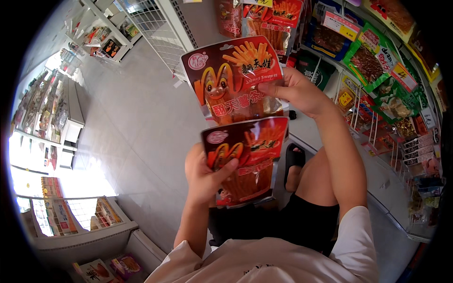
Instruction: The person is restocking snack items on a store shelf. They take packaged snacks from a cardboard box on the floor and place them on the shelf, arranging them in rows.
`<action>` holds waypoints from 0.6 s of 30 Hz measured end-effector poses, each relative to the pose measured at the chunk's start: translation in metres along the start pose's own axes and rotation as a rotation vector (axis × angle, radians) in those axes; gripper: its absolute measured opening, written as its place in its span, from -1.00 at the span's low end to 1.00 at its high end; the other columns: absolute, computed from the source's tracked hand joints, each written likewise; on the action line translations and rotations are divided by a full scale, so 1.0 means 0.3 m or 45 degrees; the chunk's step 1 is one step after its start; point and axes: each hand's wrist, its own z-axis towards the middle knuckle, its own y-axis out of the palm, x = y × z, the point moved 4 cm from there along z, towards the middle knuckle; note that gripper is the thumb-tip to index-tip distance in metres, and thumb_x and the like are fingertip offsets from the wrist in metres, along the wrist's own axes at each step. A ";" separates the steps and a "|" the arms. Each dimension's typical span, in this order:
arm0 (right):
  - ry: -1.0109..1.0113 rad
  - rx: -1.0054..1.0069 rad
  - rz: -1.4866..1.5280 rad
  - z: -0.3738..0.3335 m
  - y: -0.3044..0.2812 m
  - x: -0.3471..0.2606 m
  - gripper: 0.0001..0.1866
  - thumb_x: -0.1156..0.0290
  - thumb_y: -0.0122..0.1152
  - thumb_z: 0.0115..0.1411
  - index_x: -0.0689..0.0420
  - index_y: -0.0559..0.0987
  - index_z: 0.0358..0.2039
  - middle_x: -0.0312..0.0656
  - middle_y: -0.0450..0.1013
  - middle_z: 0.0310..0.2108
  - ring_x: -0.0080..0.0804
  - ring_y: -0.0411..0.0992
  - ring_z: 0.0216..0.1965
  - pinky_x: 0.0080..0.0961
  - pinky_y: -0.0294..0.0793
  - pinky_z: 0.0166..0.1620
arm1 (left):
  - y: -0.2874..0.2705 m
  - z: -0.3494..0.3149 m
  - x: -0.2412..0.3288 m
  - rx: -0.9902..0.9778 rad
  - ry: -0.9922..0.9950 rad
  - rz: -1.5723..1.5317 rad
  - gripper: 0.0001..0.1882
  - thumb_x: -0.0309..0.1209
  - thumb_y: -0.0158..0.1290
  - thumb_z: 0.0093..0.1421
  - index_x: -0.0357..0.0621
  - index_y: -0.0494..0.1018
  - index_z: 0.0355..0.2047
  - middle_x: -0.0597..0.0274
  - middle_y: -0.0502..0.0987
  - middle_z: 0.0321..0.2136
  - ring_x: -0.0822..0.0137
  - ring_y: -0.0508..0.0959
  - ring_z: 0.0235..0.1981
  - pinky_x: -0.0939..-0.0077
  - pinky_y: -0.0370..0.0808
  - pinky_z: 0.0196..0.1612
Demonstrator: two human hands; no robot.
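Red upper pack [236,81] gripped in our right hand [301,94], lower pack [252,162] in our left hand [206,173]; we're likely mid-handling; next move probably wants steady grips.

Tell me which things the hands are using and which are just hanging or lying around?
In use:
- upper red bag, held by the right hand
- lower red bag, held by the left hand

Just around:
- similar red bags at the top
- green bags at the right
- white package at the lower left
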 end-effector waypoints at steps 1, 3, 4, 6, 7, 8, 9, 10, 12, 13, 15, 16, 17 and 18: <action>0.001 0.003 0.009 0.006 -0.012 0.020 -0.66 0.39 0.28 0.32 0.19 0.57 0.08 -0.28 0.60 -0.03 -0.58 0.52 -0.01 -0.55 0.44 0.08 | -0.009 0.013 -0.002 0.063 0.017 -0.148 -0.71 -0.66 0.23 0.17 -0.28 0.51 -0.09 0.29 0.62 -0.30 0.49 0.60 -0.28 0.57 0.53 -0.22; -0.003 0.080 0.031 0.022 -0.058 0.057 -0.63 0.35 0.26 0.34 0.19 0.55 0.11 -0.29 0.59 0.01 -0.57 0.51 0.03 -0.54 0.42 0.11 | -0.016 0.052 0.019 0.173 -0.017 -0.367 -0.73 -0.68 0.21 0.16 -0.28 0.55 -0.11 0.27 0.65 -0.26 0.50 0.60 -0.24 0.60 0.52 -0.16; 0.010 0.157 0.044 0.025 -0.078 0.061 -0.63 0.33 0.26 0.34 0.19 0.56 0.10 -0.30 0.58 0.01 -0.59 0.51 0.02 -0.54 0.42 0.10 | -0.029 0.078 0.035 0.156 -0.059 -0.366 -0.79 -0.65 0.20 0.19 -0.28 0.58 -0.15 0.28 0.65 -0.25 0.49 0.60 -0.23 0.60 0.51 -0.15; 0.006 0.307 0.089 0.041 -0.113 0.063 -0.64 0.30 0.26 0.35 0.18 0.57 0.08 -0.31 0.58 -0.01 -0.61 0.50 -0.03 -0.56 0.42 0.07 | -0.045 0.162 0.075 0.250 -0.028 -0.263 -0.82 -0.61 0.22 0.18 -0.28 0.59 -0.18 0.26 0.66 -0.32 0.49 0.61 -0.33 0.61 0.51 -0.24; -0.007 0.386 0.130 0.046 -0.138 0.076 -0.65 0.28 0.26 0.35 0.18 0.57 0.07 -0.32 0.58 -0.03 -0.63 0.50 -0.05 -0.57 0.43 0.04 | -0.046 0.214 0.110 0.261 0.006 -0.180 -0.82 -0.59 0.22 0.17 -0.29 0.60 -0.19 0.24 0.66 -0.36 0.49 0.60 -0.40 0.61 0.50 -0.30; -0.004 0.457 0.177 0.055 -0.166 0.086 -0.65 0.27 0.26 0.35 0.18 0.57 0.06 -0.32 0.58 -0.04 -0.63 0.50 -0.06 -0.58 0.43 0.03 | -0.047 0.272 0.159 0.276 0.049 -0.098 -0.82 -0.58 0.23 0.15 -0.31 0.60 -0.21 0.22 0.66 -0.40 0.48 0.59 -0.46 0.62 0.49 -0.36; -0.005 0.527 0.219 0.064 -0.192 0.089 -0.66 0.27 0.26 0.35 0.17 0.58 0.05 -0.32 0.58 -0.04 -0.64 0.49 -0.07 -0.58 0.43 0.01 | -0.053 0.345 0.205 0.252 0.050 0.007 -0.81 -0.58 0.22 0.14 -0.32 0.59 -0.20 0.21 0.65 -0.42 0.47 0.58 -0.50 0.62 0.47 -0.41; -0.002 0.604 0.256 0.065 -0.214 0.088 -0.67 0.27 0.26 0.35 0.17 0.58 0.04 -0.32 0.58 -0.05 -0.65 0.49 -0.08 -0.59 0.43 0.00 | -0.054 0.427 0.245 0.218 0.047 0.106 -0.80 -0.58 0.21 0.13 -0.33 0.59 -0.20 0.19 0.64 -0.45 0.47 0.57 -0.54 0.62 0.45 -0.45; -0.123 0.716 0.342 0.063 -0.203 0.067 -0.68 0.27 0.27 0.35 0.20 0.57 0.01 -0.31 0.58 -0.08 -0.67 0.46 -0.11 -0.60 0.42 -0.04 | -0.029 0.580 0.314 0.019 0.062 0.190 -0.72 -0.63 0.15 0.11 -0.39 0.57 -0.13 0.12 0.66 -0.25 0.37 0.62 -0.26 0.50 0.53 -0.12; -0.179 0.742 0.325 0.063 -0.215 0.073 -0.68 0.27 0.27 0.35 0.21 0.57 0.00 -0.31 0.58 -0.08 -0.67 0.45 -0.11 -0.60 0.42 -0.04 | 0.023 0.624 0.352 -0.142 0.102 0.200 -0.71 -0.60 0.18 0.09 -0.39 0.56 -0.13 0.14 0.66 -0.26 0.38 0.61 -0.28 0.49 0.52 -0.14; -0.266 0.813 0.307 0.054 -0.221 0.068 -0.66 0.29 0.28 0.35 0.26 0.55 0.00 -0.28 0.58 -0.08 -0.65 0.45 -0.10 -0.59 0.42 -0.04 | 0.009 0.735 0.293 -0.217 -0.018 0.366 -0.71 -0.58 0.19 0.10 -0.38 0.57 -0.14 0.20 0.65 -0.31 0.42 0.57 -0.33 0.50 0.49 -0.20; -0.240 0.824 0.243 0.043 -0.230 0.078 -0.66 0.29 0.27 0.35 0.26 0.55 0.00 -0.28 0.57 -0.08 -0.65 0.45 -0.11 -0.59 0.42 -0.04 | 0.014 0.776 0.244 -0.266 -0.007 0.366 -0.72 -0.57 0.19 0.10 -0.37 0.57 -0.14 0.22 0.64 -0.33 0.43 0.56 -0.35 0.51 0.48 -0.22; -0.216 0.836 0.178 0.032 -0.250 0.096 -0.66 0.29 0.27 0.35 0.26 0.55 0.01 -0.28 0.57 -0.08 -0.65 0.45 -0.12 -0.58 0.43 -0.05 | 0.031 0.771 0.213 -0.244 0.020 0.496 -0.73 -0.57 0.19 0.11 -0.34 0.58 -0.15 0.25 0.64 -0.34 0.45 0.55 -0.36 0.52 0.46 -0.21; -0.192 0.847 0.114 0.028 -0.260 0.106 -0.66 0.29 0.27 0.36 0.26 0.55 0.01 -0.28 0.57 -0.08 -0.65 0.45 -0.12 -0.57 0.43 -0.05 | 0.035 0.779 0.154 -0.264 0.001 0.305 -0.73 -0.56 0.20 0.12 -0.33 0.59 -0.14 0.28 0.64 -0.34 0.46 0.54 -0.34 0.51 0.46 -0.17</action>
